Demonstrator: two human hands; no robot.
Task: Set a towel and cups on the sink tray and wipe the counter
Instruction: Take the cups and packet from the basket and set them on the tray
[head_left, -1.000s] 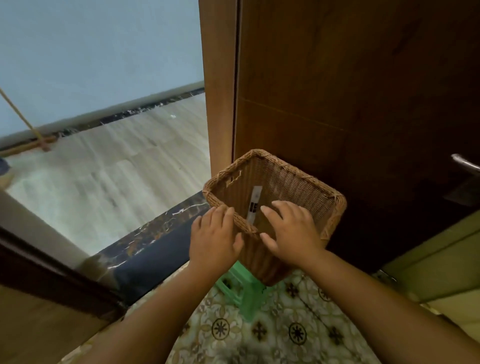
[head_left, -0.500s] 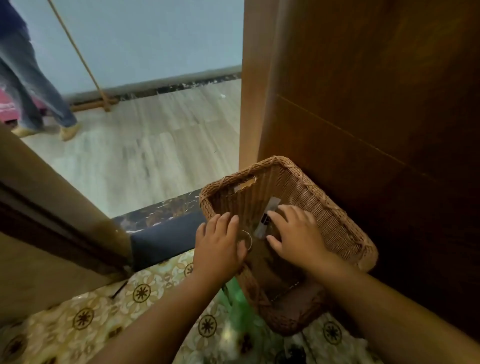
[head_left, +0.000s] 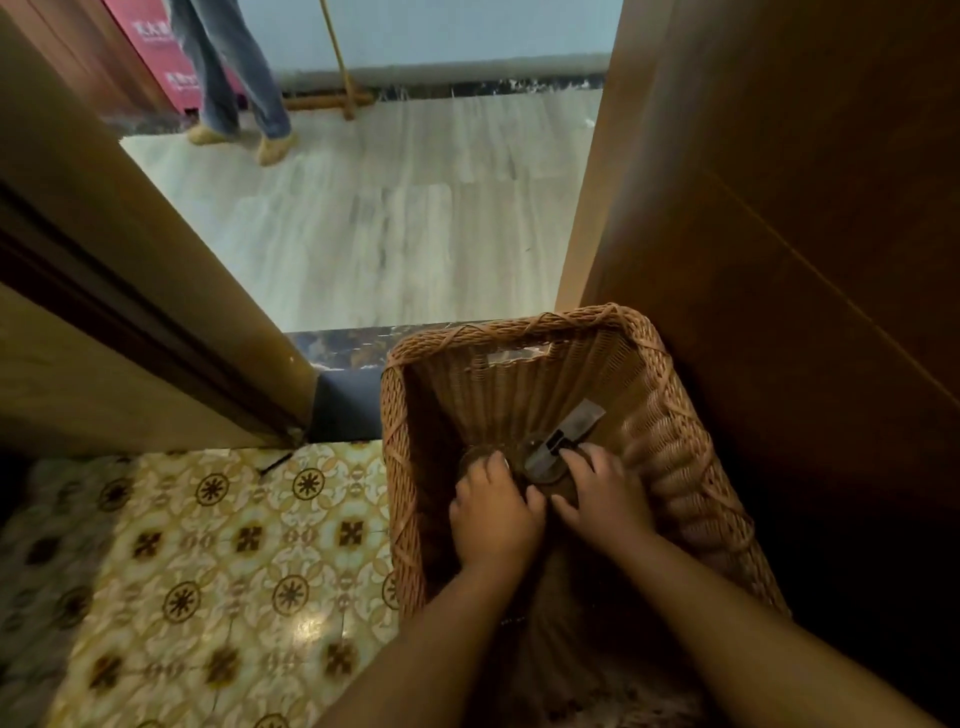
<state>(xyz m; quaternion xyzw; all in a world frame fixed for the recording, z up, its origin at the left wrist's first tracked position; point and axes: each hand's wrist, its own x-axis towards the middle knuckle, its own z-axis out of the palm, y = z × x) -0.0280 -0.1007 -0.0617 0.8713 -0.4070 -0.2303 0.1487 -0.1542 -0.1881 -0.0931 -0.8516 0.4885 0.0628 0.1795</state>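
Observation:
A brown wicker basket (head_left: 670, 415) stands on the floor against the wooden door. Both my hands are down inside it. My left hand (head_left: 496, 514) curls over the rim of a clear glass cup (head_left: 470, 460). Just to its right, my right hand (head_left: 602, 499) closes its fingers on a second clear glass cup (head_left: 540, 465), which has a white paper strip (head_left: 576, 423) sticking out of it. My hands hide most of both cups. No towel, tray or counter is in view.
A dark wooden door (head_left: 779, 260) rises on the right and a door frame (head_left: 130, 291) on the left. Patterned tiles (head_left: 208, 545) cover the near floor, past a dark marble threshold (head_left: 343, 353). A person's legs (head_left: 234, 78) and a broom (head_left: 343, 98) are in the corridor.
My hands went from the basket's rim down inside it and closed on the two glass cups. My view tipped downward, and the person in the corridor came into sight.

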